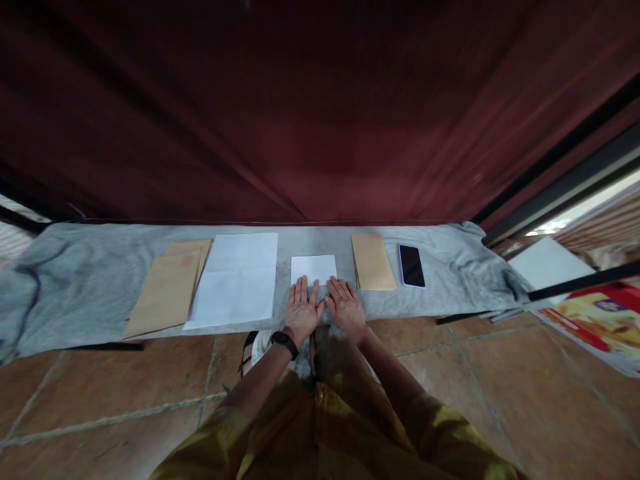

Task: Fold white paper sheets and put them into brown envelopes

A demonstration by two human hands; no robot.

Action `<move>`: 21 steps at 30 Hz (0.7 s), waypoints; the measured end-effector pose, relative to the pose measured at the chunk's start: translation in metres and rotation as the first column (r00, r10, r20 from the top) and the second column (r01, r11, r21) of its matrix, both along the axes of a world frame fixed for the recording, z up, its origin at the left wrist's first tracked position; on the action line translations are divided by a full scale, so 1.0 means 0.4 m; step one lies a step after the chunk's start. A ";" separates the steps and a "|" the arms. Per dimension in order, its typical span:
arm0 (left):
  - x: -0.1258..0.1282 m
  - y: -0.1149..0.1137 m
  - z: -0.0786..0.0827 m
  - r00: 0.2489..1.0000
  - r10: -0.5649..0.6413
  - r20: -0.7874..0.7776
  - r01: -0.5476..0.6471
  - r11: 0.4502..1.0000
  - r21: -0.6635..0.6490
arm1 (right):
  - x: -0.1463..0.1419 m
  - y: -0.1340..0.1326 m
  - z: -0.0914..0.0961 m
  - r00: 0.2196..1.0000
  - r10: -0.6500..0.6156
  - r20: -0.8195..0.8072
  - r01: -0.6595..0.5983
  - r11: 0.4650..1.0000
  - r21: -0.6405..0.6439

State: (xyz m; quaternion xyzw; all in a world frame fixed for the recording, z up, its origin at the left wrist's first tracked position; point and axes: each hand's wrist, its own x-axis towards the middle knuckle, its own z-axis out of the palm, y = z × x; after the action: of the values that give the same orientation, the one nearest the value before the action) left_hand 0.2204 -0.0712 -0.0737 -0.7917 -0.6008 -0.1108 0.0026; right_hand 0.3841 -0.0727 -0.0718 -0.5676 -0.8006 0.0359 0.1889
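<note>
My left hand (301,308) and my right hand (345,303) lie flat side by side, fingers stretched out, pressing the near edge of a small folded white paper (314,267) on a grey cloth (85,280). A black band circles my left wrist. To the left lies a larger white sheet (237,280), with brown envelopes (165,290) beside it. To the right of the folded paper lies another brown envelope (373,261), then a black phone (411,265).
The grey cloth stretches along a tiled floor (475,387) in front of a dark red curtain (320,113). A white board (547,261), a black bar (585,281) and a colourful printed sheet (600,320) lie at the right.
</note>
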 end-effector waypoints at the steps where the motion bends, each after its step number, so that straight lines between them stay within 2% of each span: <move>1: -0.001 -0.001 -0.002 1.000 0.003 0.003 -0.003 1.000 0.008 | 0.000 0.000 -0.002 1.000 -0.008 0.001 0.008 1.000 0.003; 13: -0.052 -0.011 -0.026 0.996 0.059 0.062 -0.064 0.994 0.084 | 0.008 -0.009 -0.024 0.997 -0.082 0.002 0.081 0.996 0.031; 17: -0.065 -0.007 -0.016 0.993 0.071 0.090 -0.079 0.994 0.079 | 0.009 -0.010 -0.018 0.995 -0.095 -0.014 0.096 0.995 0.018; 21: -0.067 0.022 0.004 0.995 0.053 0.085 -0.059 0.997 0.059 | 0.010 0.008 -0.007 0.992 -0.104 -0.069 0.105 0.995 -0.001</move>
State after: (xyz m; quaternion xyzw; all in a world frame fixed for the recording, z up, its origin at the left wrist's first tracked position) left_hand 0.1936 -0.0623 -0.0722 -0.7687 -0.6187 -0.1621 0.0050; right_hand 0.3880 -0.0696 -0.0744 -0.6068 -0.7628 0.0443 0.2189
